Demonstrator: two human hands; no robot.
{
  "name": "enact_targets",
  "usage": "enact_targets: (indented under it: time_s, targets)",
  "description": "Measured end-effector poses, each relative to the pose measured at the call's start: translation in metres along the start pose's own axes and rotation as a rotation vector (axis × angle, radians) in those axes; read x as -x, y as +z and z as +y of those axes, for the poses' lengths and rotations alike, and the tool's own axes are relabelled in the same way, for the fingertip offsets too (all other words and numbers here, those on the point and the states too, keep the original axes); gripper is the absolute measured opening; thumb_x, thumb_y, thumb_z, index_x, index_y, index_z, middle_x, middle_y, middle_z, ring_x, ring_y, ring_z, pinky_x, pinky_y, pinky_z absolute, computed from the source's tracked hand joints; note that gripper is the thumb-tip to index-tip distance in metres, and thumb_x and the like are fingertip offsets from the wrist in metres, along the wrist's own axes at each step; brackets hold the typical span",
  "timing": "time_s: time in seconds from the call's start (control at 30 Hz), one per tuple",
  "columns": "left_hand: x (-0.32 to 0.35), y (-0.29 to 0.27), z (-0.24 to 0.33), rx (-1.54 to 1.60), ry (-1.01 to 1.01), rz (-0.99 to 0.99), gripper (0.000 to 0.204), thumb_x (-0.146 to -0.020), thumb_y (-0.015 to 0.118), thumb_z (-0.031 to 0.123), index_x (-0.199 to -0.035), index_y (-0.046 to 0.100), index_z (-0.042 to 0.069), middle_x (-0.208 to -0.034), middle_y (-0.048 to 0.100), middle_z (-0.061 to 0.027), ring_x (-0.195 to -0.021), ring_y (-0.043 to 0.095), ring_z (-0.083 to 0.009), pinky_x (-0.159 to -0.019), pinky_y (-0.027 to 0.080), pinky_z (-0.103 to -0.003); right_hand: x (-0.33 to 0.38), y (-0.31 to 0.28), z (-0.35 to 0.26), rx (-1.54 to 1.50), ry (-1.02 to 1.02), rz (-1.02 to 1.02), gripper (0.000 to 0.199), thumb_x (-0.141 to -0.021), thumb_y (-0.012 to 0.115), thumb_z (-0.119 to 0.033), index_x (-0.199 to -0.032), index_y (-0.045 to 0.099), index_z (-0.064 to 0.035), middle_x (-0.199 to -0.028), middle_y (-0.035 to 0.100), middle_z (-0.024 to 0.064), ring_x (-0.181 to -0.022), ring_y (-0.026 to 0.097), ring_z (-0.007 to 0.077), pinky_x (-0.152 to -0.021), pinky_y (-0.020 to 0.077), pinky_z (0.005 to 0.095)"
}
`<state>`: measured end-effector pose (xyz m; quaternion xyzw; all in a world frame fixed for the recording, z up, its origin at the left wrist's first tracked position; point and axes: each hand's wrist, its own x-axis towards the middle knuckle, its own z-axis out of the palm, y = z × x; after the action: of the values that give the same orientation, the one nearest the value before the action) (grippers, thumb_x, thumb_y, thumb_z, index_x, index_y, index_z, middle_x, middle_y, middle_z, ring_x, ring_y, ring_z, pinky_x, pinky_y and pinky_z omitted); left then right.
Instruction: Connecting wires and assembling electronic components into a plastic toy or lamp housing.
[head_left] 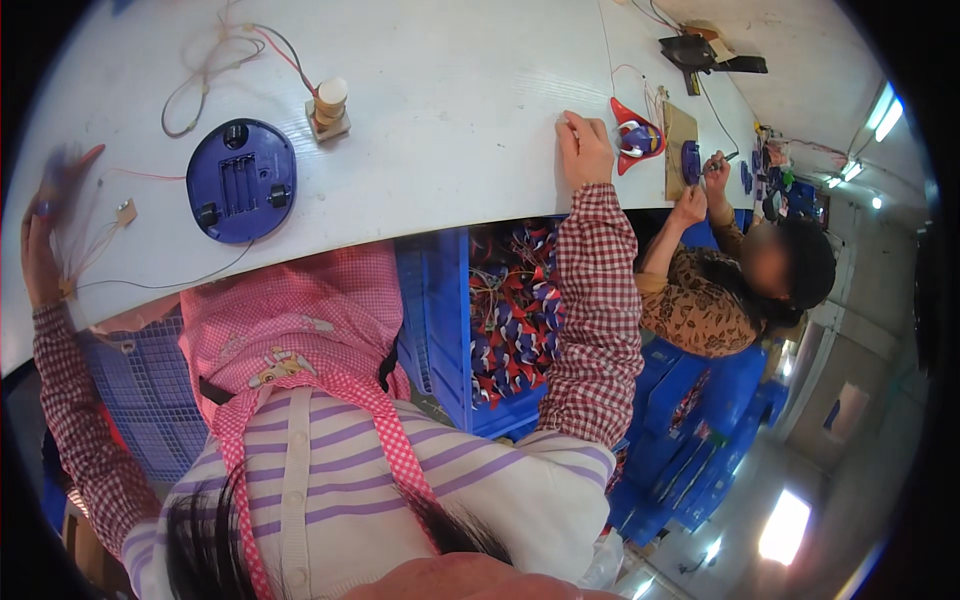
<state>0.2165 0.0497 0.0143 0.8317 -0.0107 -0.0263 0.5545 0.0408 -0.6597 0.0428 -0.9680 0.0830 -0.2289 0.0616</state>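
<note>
My left hand [42, 235] is at the table's far left edge, its fingers smeared by motion. A blurred reddish tip and a dark blue patch show at it; I cannot tell whether it holds them. Thin wires run beside it to a small tan connector board [126, 212]. Between my hands lies a round dark blue toy base [241, 182], its battery slots facing up and a wire on each side. My right hand [585, 150] rests on the table, fingers curled in, their contents hidden. Just right of it sits a red, white and purple toy part [638, 138] with wires.
A small roller-topped block [329, 108] with wires stands behind the base. Below the table edge, a blue crate [455, 330] holds many similar toy parts. At right, a co-worker [725, 280] handles a blue piece [691, 162] with a pen-like tool. More blue crates [680, 430] stand behind.
</note>
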Motion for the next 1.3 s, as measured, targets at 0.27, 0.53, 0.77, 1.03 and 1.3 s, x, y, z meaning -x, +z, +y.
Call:
enact_targets:
  time_s: [0.27, 0.53, 0.77, 1.03, 1.3]
  targets:
    - [0.004, -0.004, 0.006, -0.008, -0.003, -0.004, 0.045, -0.096, 0.041, 0.030, -0.133, 0.040, 0.003, -0.131, 0.045, -0.0151, -0.121, 0.044, -0.0256, -0.104, 0.032, -0.034, -0.009, 0.014, 0.005, 0.396, -0.205, -0.045, 0.011, -0.081, 0.063, -0.012, -0.091, 0.065, -0.0105, -0.089, 0.057, 0.0033, -0.061, 0.056, 0.0195, -0.054, 0.0483, 0.0257]
    - [0.002, 0.007, 0.008, -0.008, 0.004, -0.039, 0.045, -0.096, 0.040, 0.029, -0.132, 0.041, 0.003, -0.131, 0.046, -0.0152, -0.121, 0.045, -0.0258, -0.104, 0.032, -0.035, -0.017, -0.005, -0.012, -0.590, 0.599, -0.100, 0.012, -0.087, 0.059, -0.012, -0.095, 0.063, -0.0038, -0.087, 0.061, 0.0066, -0.062, 0.056, 0.0143, -0.053, 0.0479, 0.0239]
    - [-0.001, 0.012, 0.012, -0.019, 0.005, -0.086, 0.045, -0.096, 0.040, 0.029, -0.132, 0.041, 0.003, -0.130, 0.047, -0.0154, -0.121, 0.045, -0.0261, -0.104, 0.032, -0.036, -0.010, -0.025, -0.036, -1.401, 0.912, -0.186, 0.017, -0.089, 0.056, -0.010, -0.099, 0.058, 0.0034, -0.083, 0.063, 0.0112, -0.063, 0.057, 0.0129, -0.055, 0.0496, 0.0221]
    - [-0.004, 0.013, 0.009, 0.003, -0.018, -0.129, 0.044, -0.096, 0.039, 0.029, -0.132, 0.042, 0.003, -0.130, 0.048, -0.0155, -0.121, 0.046, -0.0263, -0.104, 0.032, -0.036, -0.018, -0.040, -0.045, -1.416, 0.977, -0.282, 0.017, -0.089, 0.056, -0.008, -0.100, 0.058, 0.0043, -0.084, 0.063, 0.0113, -0.062, 0.058, 0.0131, -0.055, 0.0497, 0.0212]
    - [-0.007, 0.015, 0.017, 0.000, -0.067, -0.153, 0.044, -0.096, 0.038, 0.029, -0.131, 0.042, 0.003, -0.129, 0.049, -0.0156, -0.121, 0.046, -0.0266, -0.105, 0.032, -0.037, -0.107, -0.082, 0.123, -0.423, 0.540, -0.122, 0.018, -0.078, 0.059, -0.012, -0.087, 0.064, 0.0028, -0.071, 0.062, 0.0090, -0.060, 0.058, 0.0148, -0.052, 0.0475, 0.0216]
